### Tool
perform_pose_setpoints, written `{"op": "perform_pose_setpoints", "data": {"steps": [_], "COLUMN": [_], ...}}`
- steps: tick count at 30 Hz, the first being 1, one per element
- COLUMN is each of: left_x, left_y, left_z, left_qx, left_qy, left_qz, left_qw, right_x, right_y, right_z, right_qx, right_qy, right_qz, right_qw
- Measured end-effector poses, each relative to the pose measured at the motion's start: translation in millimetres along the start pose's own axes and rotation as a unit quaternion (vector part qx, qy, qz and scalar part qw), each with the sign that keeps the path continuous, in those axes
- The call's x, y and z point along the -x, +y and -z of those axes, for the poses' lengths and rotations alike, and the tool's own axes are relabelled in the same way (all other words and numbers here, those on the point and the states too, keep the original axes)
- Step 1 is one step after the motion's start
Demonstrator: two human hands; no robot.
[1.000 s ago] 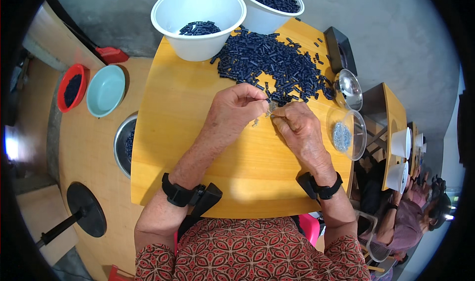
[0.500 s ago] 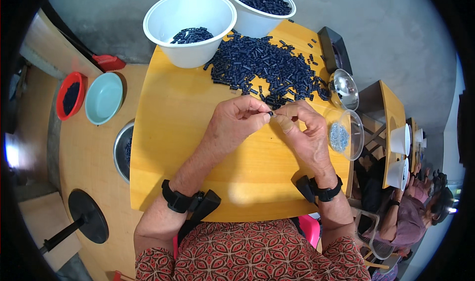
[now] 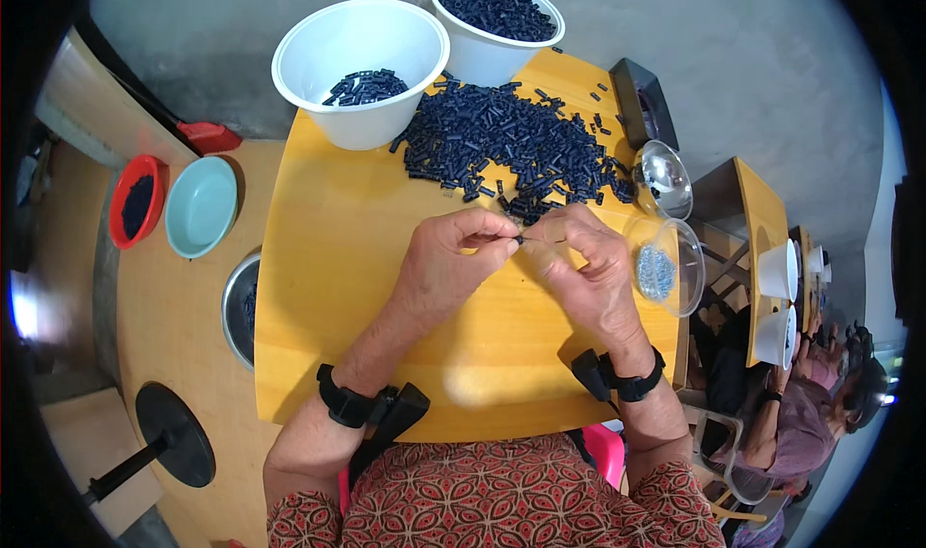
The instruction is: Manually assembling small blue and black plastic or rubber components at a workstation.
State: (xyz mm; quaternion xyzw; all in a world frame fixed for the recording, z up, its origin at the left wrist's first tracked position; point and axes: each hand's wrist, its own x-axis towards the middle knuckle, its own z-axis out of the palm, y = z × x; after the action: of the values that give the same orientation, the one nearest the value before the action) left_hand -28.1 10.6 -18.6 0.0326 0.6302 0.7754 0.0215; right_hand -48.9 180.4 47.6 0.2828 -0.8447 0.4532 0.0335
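Observation:
My left hand [image 3: 449, 263] pinches a small dark tubular piece [image 3: 520, 240] between thumb and fingertips, above the yellow table [image 3: 338, 249]. My right hand [image 3: 590, 273] meets it from the other side, thumb and fingers closed on something thin at the piece's end; its kind is too small to make out. Just beyond both hands spreads a heap of similar dark pieces [image 3: 511, 138]. Beside my right hand stands a round clear tub [image 3: 687, 268] holding many small bluish, see-through bits [image 3: 655, 273].
At the table's far side stand a white bowl [image 3: 371, 128] with some dark pieces and a fuller white tub [image 3: 477, 61]. A metal bowl [image 3: 666, 181] and a black tray [image 3: 641, 95] line the right edge. Basins [image 3: 201, 205] sit on the floor at left; people [image 3: 796, 413] sit at right.
Both hands have shifted slightly left and lower in the picture, still pinching together at the dark piece. The whole view has tilted a little.

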Motion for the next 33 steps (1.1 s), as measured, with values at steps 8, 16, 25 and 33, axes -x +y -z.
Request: {"op": "perform_pose_setpoints", "data": {"steps": [8, 16, 25, 33], "left_x": [1, 3, 6, 2], "left_y": [6, 15, 11, 21], "left_z": [-1, 1, 1, -2], "left_qx": [0.106, 0.17, 0.249, 0.223], "left_qy": [-0.017, -0.003, 0.006, -0.003], "left_qz": [0.051, 0.09, 0.152, 0.145], "left_qw": [0.993, 0.981, 0.956, 0.964], "right_x": [1, -1, 2, 1], "right_y": [-8, -6, -3, 4], "right_z": [-3, -5, -9, -6], "right_qx": [0.06, 0.119, 0.242, 0.245], "right_qy": [0.017, 0.048, 0.053, 0.047], "right_qz": [0.051, 0.124, 0.204, 0.226], "right_qw": [0.997, 0.984, 0.947, 0.942]}}
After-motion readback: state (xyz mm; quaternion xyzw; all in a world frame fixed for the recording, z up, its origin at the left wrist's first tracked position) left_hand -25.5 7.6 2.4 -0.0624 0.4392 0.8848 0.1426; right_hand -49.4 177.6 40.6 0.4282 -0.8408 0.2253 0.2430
